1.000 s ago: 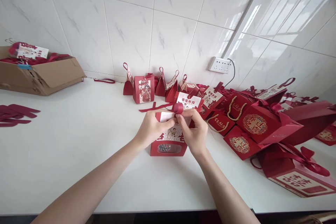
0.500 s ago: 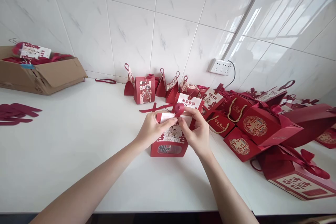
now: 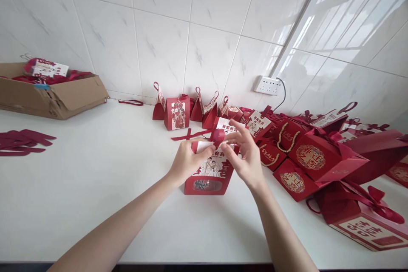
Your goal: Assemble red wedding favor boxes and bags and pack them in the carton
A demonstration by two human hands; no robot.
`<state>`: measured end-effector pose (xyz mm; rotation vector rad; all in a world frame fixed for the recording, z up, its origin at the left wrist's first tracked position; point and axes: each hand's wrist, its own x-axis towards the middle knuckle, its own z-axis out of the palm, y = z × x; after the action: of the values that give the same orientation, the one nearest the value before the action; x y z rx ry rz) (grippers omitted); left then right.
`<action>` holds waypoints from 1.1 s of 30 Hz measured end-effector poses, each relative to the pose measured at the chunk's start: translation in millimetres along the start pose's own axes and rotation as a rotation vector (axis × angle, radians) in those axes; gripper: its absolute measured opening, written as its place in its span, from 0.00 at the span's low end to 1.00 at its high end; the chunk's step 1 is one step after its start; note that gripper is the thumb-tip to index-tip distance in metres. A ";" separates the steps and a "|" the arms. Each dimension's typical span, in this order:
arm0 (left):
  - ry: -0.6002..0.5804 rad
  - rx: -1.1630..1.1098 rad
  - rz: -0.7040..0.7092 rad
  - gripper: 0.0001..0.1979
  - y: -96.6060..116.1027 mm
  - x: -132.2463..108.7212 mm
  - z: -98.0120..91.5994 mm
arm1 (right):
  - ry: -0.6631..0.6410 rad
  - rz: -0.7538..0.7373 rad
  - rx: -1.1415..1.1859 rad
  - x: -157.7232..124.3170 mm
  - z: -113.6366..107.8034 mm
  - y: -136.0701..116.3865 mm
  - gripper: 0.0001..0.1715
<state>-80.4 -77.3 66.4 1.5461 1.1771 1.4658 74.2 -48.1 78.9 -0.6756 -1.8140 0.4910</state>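
Left hand (image 3: 187,160) closed in a pinch: thumb on front, fingers curled behind, holding the top edge of a red paper gift box with a white printed card front and oval window (image 3: 208,171). Right hand (image 3: 247,159) half open at the gift box's top right, fingers fanned and lifted, thumb tip at the card; can't tell if it grips anything. Gift box upright on a smooth white table (image 3: 127,178), between both hands. Dark red flat ribbon loop (image 3: 218,135) stands at the gift box's top, between the thumbs.

Just behind gift box: another red box with white lettered card (image 3: 228,125), partly hidden by right hand. Behind and slightly left of gift box: loose dark red ribbon strip (image 3: 181,137). Farther behind, left: upright red paper box with a cartoon figure in robes (image 3: 177,114), triangular red boxes with ribbon loops around it.

Right of gift box: heaped red boxes, including a red box with twisted gold rope handles (image 3: 288,134), a red box with round gold emblem (image 3: 310,156) and, nearer the table edge, a large red box with satin bow (image 3: 363,221).

Well left of gift box: pile of flat dark red ribbon pieces (image 3: 27,141). Behind those: open brown cardboard carton (image 3: 76,95), red items inside.
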 end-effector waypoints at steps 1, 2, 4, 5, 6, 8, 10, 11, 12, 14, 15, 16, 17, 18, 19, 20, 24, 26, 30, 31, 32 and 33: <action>-0.013 -0.009 -0.016 0.11 0.2 -0.1 -0.5 | -0.036 -0.015 0.008 6.6 -4.6 -4.2 0.35; -0.027 -0.014 -0.024 0.10 0.2 -0.1 -1.0 | -0.086 -0.030 0.015 14.0 -9.1 -9.0 0.35; -0.029 -0.011 -0.018 0.10 -0.3 -0.1 -1.7 | -0.222 -0.033 0.008 28.9 -16.4 -19.0 0.27; -0.022 -0.006 -0.014 0.10 -0.9 -0.2 -1.9 | -0.278 -0.016 -0.010 35.2 -18.7 -23.3 0.21; -0.016 -0.001 -0.013 0.11 -1.5 -0.2 -1.9 | -0.302 0.008 -0.032 40.2 -19.8 -26.8 0.15; -0.013 0.006 -0.011 0.11 -2.9 -0.6 -1.5 | -0.254 0.061 -0.058 44.7 -18.6 -30.5 0.07; -0.019 0.008 -0.006 0.11 -3.5 -1.1 -1.3 | -0.141 0.111 -0.032 42.6 -13.9 -30.5 0.05; -0.020 0.006 -0.001 0.11 -3.2 -1.3 -1.6 | -0.088 0.137 -0.006 39.8 -11.1 -29.7 0.05; -0.021 0.004 0.003 0.11 -2.5 -1.3 -2.4 | -0.044 0.159 0.021 36.7 -8.4 -28.9 0.06; -0.043 0.000 0.005 0.11 0.6 -0.3 -5.7 | 0.002 0.185 0.052 31.3 -4.5 -28.2 0.08; -0.064 0.005 0.006 0.10 2.9 0.9 -8.1 | 0.001 0.189 0.051 29.7 -3.5 -28.7 0.08; -0.087 0.016 0.010 0.10 5.6 2.7 -10.5 | -0.011 0.189 0.043 29.1 -3.4 -29.5 0.08; -0.107 0.028 0.022 0.10 8.6 4.8 -12.9 | -0.032 0.185 0.030 29.4 -3.9 -30.8 0.08; -0.119 0.039 0.042 0.11 11.8 7.1 -14.7 | -0.057 0.177 0.017 30.3 -4.8 -32.2 0.08; -0.120 0.048 0.073 0.12 15.0 9.1 -15.8 | -0.082 0.167 0.006 31.6 -6.0 -33.8 0.08; -0.119 0.055 0.104 0.13 18.1 10.5 -16.0 | -0.106 0.152 -0.003 32.9 -7.3 -35.6 0.08; -0.138 0.068 0.128 0.08 27.5 5.4 -10.7 | -0.107 0.089 -0.094 31.9 -10.8 -44.9 0.08; -0.126 0.069 0.139 0.06 30.2 -3.0 -7.8 | -0.034 0.067 -0.154 26.5 -11.9 -51.0 0.09; -0.084 0.153 0.155 0.05 34.5 -23.7 -7.7 | 0.023 0.071 -0.248 10.8 -15.8 -61.3 0.09; -0.084 0.164 0.149 0.05 35.7 -28.6 -8.4 | 0.012 0.100 -0.266 7.1 -17.1 -62.8 0.10; -0.091 0.170 0.144 0.06 36.9 -33.1 -9.2 | -0.002 0.134 -0.289 3.8 -18.4 -63.8 0.10; -0.097 0.174 0.141 0.06 38.1 -37.1 -9.8 | 0.005 0.160 -0.304 1.0 -19.7 -64.3 0.10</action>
<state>-82.6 -126.1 89.5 1.8301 1.1856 1.3900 79.1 -95.6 126.1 -1.0349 -1.8560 0.3196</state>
